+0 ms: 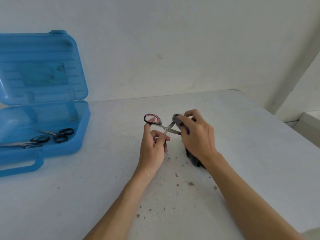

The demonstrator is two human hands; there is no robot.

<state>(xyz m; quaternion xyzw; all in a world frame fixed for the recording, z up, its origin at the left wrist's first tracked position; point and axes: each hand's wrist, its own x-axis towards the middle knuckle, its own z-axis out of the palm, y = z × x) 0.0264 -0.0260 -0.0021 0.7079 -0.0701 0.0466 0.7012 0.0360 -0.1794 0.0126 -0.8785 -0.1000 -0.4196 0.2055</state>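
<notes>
A pair of scissors (167,129) with black and pink handles is held above the white table, its blades spread apart. My left hand (153,146) grips the handles, with the index finger through the upper loop (152,119). My right hand (195,134) holds a dark cloth (194,159) wrapped over the blades, so the blade tips are hidden. Part of the cloth hangs below my right wrist and touches the table.
An open blue plastic case (52,149) stands at the left with its lid upright, and several black-handled scissors (52,137) lie inside it. Small dark crumbs (176,181) are scattered on the table near my forearms. A wall stands behind; the table edge runs along the right.
</notes>
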